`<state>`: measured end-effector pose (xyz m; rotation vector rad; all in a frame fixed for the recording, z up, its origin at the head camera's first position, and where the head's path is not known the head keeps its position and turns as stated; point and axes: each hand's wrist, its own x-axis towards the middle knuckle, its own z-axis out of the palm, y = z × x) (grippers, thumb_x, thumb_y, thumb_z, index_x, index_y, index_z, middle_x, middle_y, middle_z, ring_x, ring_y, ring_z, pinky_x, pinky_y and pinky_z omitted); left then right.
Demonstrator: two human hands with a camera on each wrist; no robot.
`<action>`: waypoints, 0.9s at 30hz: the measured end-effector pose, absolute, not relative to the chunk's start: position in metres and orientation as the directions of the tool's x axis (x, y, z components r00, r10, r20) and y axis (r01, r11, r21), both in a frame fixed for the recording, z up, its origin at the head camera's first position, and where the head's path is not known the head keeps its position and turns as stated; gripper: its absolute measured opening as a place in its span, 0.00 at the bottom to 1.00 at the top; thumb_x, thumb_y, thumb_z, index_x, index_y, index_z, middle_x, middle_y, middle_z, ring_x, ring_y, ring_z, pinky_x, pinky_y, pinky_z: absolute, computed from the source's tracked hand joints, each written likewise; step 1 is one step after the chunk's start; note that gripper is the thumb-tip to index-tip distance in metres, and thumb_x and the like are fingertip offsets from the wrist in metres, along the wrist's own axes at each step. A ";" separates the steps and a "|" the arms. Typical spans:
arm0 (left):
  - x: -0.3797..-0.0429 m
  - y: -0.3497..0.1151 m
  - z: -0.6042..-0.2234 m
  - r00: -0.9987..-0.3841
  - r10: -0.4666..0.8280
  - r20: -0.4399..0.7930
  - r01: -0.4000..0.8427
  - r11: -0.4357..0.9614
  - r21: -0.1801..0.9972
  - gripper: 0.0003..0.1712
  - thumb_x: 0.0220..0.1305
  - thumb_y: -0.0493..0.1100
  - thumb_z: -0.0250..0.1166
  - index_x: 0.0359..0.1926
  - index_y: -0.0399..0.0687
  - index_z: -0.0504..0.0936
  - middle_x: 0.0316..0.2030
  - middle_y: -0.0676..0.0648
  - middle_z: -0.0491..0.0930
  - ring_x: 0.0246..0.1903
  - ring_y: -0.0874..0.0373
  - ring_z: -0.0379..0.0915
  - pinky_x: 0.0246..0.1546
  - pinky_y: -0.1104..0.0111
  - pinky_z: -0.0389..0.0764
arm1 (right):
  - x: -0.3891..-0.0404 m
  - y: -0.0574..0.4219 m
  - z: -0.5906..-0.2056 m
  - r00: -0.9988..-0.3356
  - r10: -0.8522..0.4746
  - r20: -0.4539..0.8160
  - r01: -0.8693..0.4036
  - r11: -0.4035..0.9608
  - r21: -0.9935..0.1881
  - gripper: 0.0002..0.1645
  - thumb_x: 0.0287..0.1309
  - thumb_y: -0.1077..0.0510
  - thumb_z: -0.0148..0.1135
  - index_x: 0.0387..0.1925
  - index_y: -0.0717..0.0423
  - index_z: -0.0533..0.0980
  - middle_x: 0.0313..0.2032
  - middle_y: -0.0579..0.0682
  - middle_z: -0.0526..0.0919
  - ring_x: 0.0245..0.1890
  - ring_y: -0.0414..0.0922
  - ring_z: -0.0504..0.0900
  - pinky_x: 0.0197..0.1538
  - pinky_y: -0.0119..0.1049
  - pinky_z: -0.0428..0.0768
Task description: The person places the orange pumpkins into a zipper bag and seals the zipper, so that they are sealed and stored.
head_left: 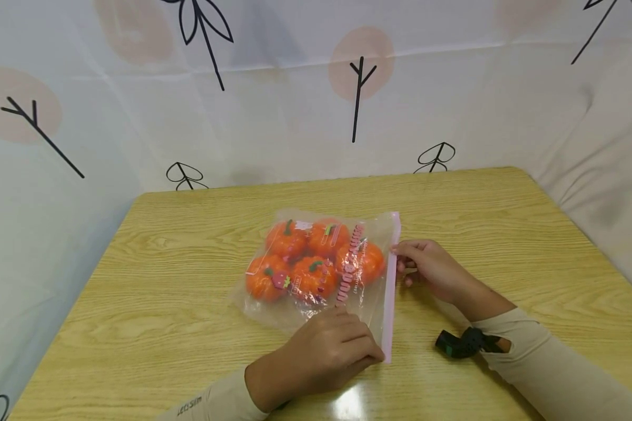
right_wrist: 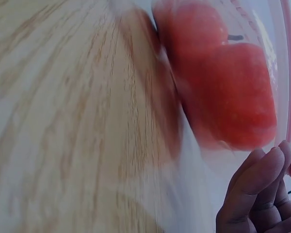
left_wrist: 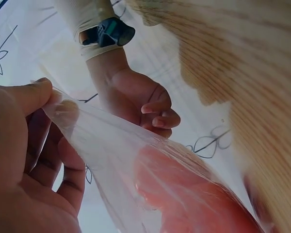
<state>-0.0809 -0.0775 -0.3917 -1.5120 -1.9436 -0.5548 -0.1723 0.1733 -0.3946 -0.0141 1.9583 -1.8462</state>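
A clear zip bag (head_left: 366,316) with a pink seal strip lies on the table, its opening edge toward the right. Inside are several small orange pumpkins (head_left: 313,278) with green stems. My left hand (head_left: 329,348) pinches the near corner of the seal edge between thumb and finger; the left wrist view shows that grip on the plastic (left_wrist: 102,131). Farther along the same edge, my right hand (head_left: 432,266) pinches the pink strip between thumb and fingertips. In the right wrist view, the right fingers (right_wrist: 257,179) meet at the strip beside a pumpkin (right_wrist: 233,97).
The wooden table (head_left: 163,263) spreads around the bag on all sides. A white cloth with plant drawings (head_left: 295,128) hangs behind and beside it. A black wrist camera (head_left: 460,343) is strapped to the right sleeve.
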 end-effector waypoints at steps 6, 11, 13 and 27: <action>-0.081 -0.077 -0.392 -0.170 0.719 0.673 0.965 0.261 -0.035 0.03 0.57 0.46 0.73 0.32 0.60 0.86 0.28 0.63 0.82 0.30 0.70 0.77 0.37 0.76 0.74 | -0.175 0.176 -0.396 -0.902 -0.304 -0.305 0.288 0.102 -0.952 0.14 0.73 0.53 0.52 0.30 0.48 0.80 0.21 0.41 0.75 0.24 0.36 0.75 0.26 0.29 0.78; -0.081 -0.077 -0.392 -0.159 0.730 0.665 0.972 0.235 -0.025 0.03 0.57 0.46 0.73 0.32 0.60 0.86 0.28 0.64 0.82 0.30 0.72 0.77 0.37 0.78 0.74 | -0.177 0.180 -0.395 -0.907 -0.288 -0.307 0.290 0.101 -0.952 0.14 0.73 0.52 0.53 0.31 0.48 0.80 0.22 0.41 0.75 0.24 0.36 0.74 0.27 0.30 0.77; -0.081 -0.077 -0.392 -0.154 0.732 0.664 0.973 0.229 -0.027 0.03 0.57 0.46 0.73 0.32 0.60 0.86 0.28 0.64 0.82 0.30 0.72 0.77 0.37 0.78 0.74 | -0.179 0.182 -0.396 -0.908 -0.283 -0.308 0.292 0.099 -0.951 0.14 0.73 0.52 0.53 0.32 0.49 0.80 0.22 0.41 0.75 0.25 0.37 0.74 0.27 0.31 0.77; -0.079 -0.075 -0.392 -0.124 0.740 0.661 0.976 0.212 -0.054 0.02 0.59 0.46 0.72 0.32 0.62 0.87 0.29 0.65 0.83 0.30 0.73 0.77 0.37 0.80 0.73 | -0.186 0.191 -0.398 -0.924 -0.258 -0.283 0.273 0.075 -0.959 0.15 0.73 0.52 0.52 0.32 0.48 0.80 0.22 0.41 0.76 0.25 0.37 0.74 0.27 0.30 0.77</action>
